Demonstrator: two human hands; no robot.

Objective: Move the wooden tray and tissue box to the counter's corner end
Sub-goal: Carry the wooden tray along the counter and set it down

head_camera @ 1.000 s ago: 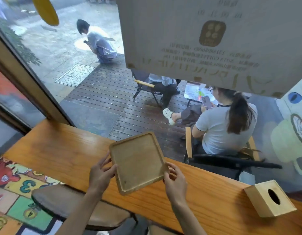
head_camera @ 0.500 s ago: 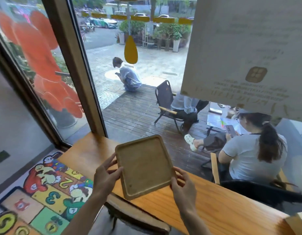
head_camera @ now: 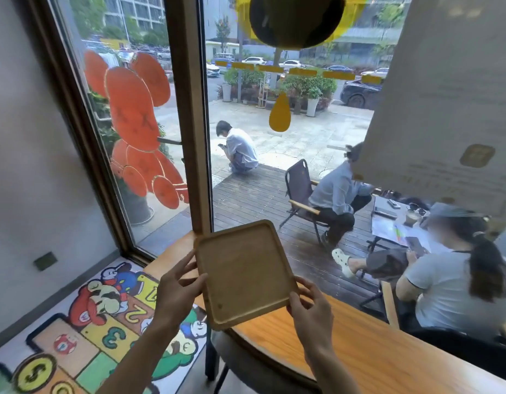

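Observation:
A square wooden tray (head_camera: 243, 273) with a raised rim is held in the air, tilted toward me, above the left end of the wooden counter (head_camera: 374, 354). My left hand (head_camera: 176, 288) grips its left edge and my right hand (head_camera: 310, 307) grips its lower right corner. The tray hides most of the counter's corner end by the window post. The tissue box is out of view.
A window post (head_camera: 195, 137) and glass rise right behind the counter's left end. A round stool (head_camera: 246, 362) stands under the counter in front of me. A painted floor mat (head_camera: 90, 331) lies to the left. People sit on the deck outside.
The tray has travelled left along the counter in both hands, toward the window post. My view swung left and up, and the tissue box dropped out of sight on the right.

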